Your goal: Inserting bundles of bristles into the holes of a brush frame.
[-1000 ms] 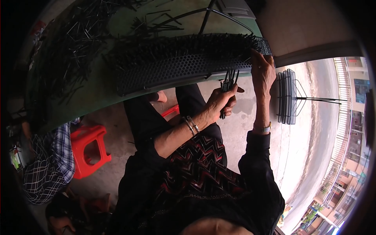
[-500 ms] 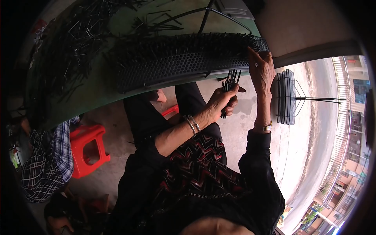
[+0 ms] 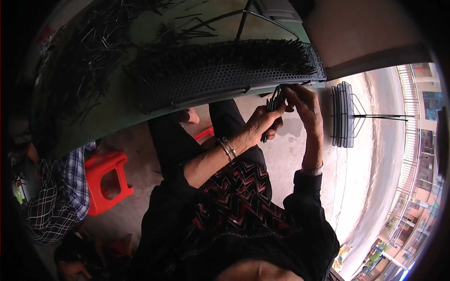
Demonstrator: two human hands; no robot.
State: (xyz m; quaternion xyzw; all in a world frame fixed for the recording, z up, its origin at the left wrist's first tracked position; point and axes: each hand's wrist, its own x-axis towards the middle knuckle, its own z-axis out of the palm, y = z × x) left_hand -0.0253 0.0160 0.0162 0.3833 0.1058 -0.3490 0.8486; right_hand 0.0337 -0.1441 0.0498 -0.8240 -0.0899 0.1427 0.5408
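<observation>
Near the centre of the frame, the left hand [image 3: 263, 121] is closed around a bundle of thin black rods [image 3: 270, 104]. The right hand [image 3: 304, 104] bends its fingers at their top; its hold I cannot tell. A perforated black panel [image 3: 201, 82] lies above.

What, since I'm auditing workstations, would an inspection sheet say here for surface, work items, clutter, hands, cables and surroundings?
Surface: green table, its near edge curved by the lens.
Work items: perforated black rack along the near edge, many short black rods sticking up from it; a bundle of thin black rods in hand.
Clutter: loose black rods heaped across the table's left side.
Hands: left hand closed round the bundle; right hand at its upper end, fingers bent, grip unclear.
Cables: nothing seen.
Surroundings: red plastic stool and plaid clothing at left; black wire rack at right.
</observation>
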